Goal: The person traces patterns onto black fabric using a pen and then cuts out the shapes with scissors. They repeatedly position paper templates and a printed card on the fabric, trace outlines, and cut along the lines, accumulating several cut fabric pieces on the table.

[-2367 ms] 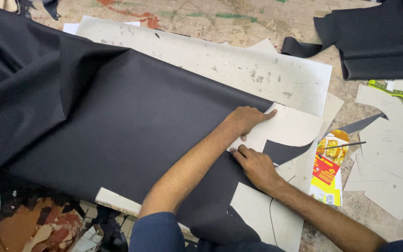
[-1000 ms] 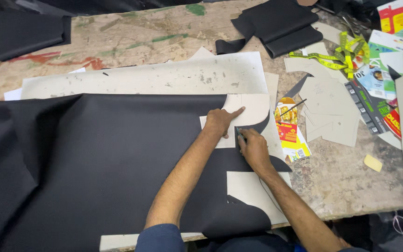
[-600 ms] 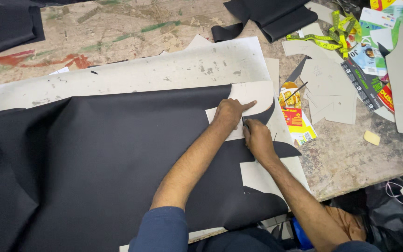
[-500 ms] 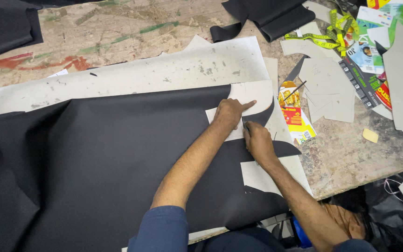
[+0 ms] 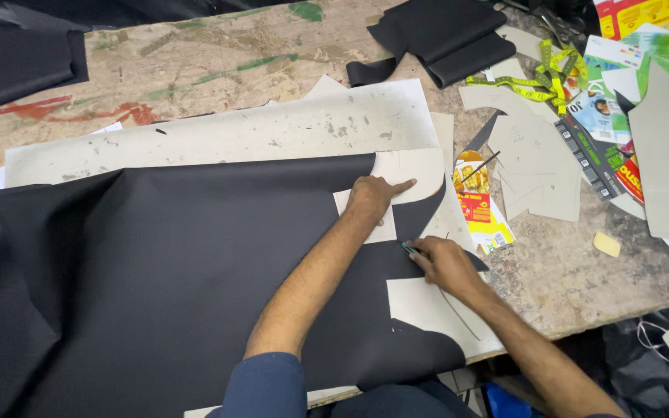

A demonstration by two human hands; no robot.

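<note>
Left hand [image 5: 369, 197] pressed flat, as before, fingers spread on the small card template [image 5: 365, 220], frame centre. Right hand [image 5: 444, 263], fingers pinching a marker [image 5: 409, 248], shifted lower along the black fabric [image 5: 156, 271]; tracing progressing.

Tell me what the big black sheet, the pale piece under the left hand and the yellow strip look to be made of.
Black sheet: seemingly woven fabric, matte; it drapes in soft folds at its left end.
Pale piece under the left hand: likely thin card or stiff paper; flat, crisp cut edges.
Yellow strip: a flexible tape measure, probably vinyl or coated cloth; it loops limply.
</note>
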